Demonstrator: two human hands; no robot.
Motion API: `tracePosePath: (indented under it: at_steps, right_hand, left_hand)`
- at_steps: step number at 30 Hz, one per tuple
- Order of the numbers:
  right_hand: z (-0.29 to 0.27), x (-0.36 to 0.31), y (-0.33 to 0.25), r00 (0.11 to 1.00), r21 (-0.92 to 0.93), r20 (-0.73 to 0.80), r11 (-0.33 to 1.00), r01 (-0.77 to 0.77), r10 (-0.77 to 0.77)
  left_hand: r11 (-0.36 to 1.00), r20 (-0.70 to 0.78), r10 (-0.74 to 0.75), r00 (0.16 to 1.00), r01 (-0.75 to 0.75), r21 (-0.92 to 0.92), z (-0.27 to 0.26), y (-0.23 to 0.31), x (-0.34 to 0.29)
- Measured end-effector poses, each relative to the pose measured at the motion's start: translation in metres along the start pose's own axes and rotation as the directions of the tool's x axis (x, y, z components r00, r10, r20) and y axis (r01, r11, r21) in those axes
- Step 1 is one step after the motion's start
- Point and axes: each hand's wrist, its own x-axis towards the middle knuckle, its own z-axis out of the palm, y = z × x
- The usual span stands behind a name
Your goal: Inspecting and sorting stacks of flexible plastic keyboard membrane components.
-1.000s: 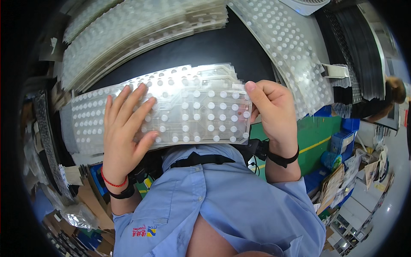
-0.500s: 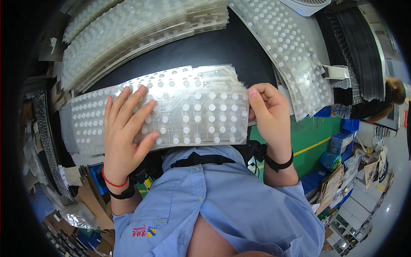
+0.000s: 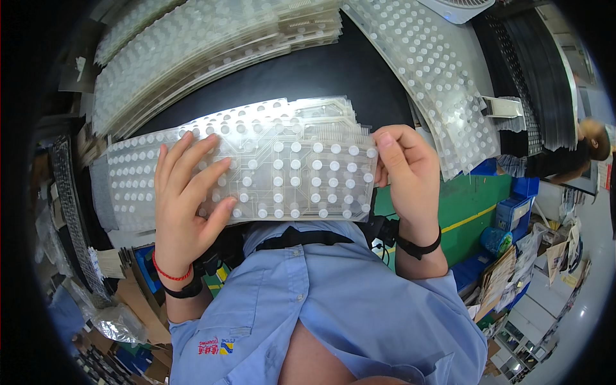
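Note:
A thin, clear plastic circuit sheet point(image 3: 307, 174) with rows of white round dots and fine traces lies in front of me, over more sheets of the same kind. Spread flat on its left part is my left hand point(image 3: 190, 197), fingers apart and pressing on the surface. At the right edge, near the upper corner, my right hand point(image 3: 405, 163) pinches the sheet between thumb and curled fingers. That corner is lifted a little off the sheets beneath point(image 3: 330, 110), whose stepped edges show behind it.
A tall stack of similar sheets point(image 3: 212, 51) stands at the back left on the black table surface point(image 3: 269, 80). More dotted sheets point(image 3: 436, 77) lie at the right, beside dark stacked panels point(image 3: 536, 77). A white fan point(image 3: 459, 9) is at the top, and another person point(image 3: 587, 151) at far right.
The sheet's right end has been bent up slightly and its edge has shifted a little to the right with my right hand. My left hand stays almost where it was.

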Motion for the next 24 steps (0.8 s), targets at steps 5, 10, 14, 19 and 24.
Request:
tracePosePath:
  at_steps: [5,10,14,19,24]
  right_hand:
    - [0.001,0.007,0.0,0.986,0.008,0.12,0.993,-0.115,0.113]
    - [-0.002,0.016,0.005,0.972,0.023,0.149,0.982,-0.186,0.181]
    - [-0.003,0.018,0.011,0.962,0.083,0.171,0.97,-0.23,0.214]
    - [0.0,0.013,0.004,0.969,0.035,0.14,0.977,-0.209,0.202]
    - [0.002,0.013,0.002,0.968,0.045,0.155,0.977,-0.207,0.198]
  left_hand:
    - [1.0,-0.002,0.006,1.0,-0.006,-0.006,0.0,-0.001,0.0]
    - [0.999,0.015,0.024,1.0,-0.023,-0.03,-0.002,-0.005,-0.001]
    - [0.999,0.023,0.02,1.0,-0.019,-0.042,-0.004,-0.006,-0.001]
    - [0.999,0.025,0.004,1.0,-0.003,-0.033,-0.003,-0.004,-0.001]
    - [0.999,0.021,0.006,1.0,-0.005,-0.034,-0.002,-0.004,-0.001]
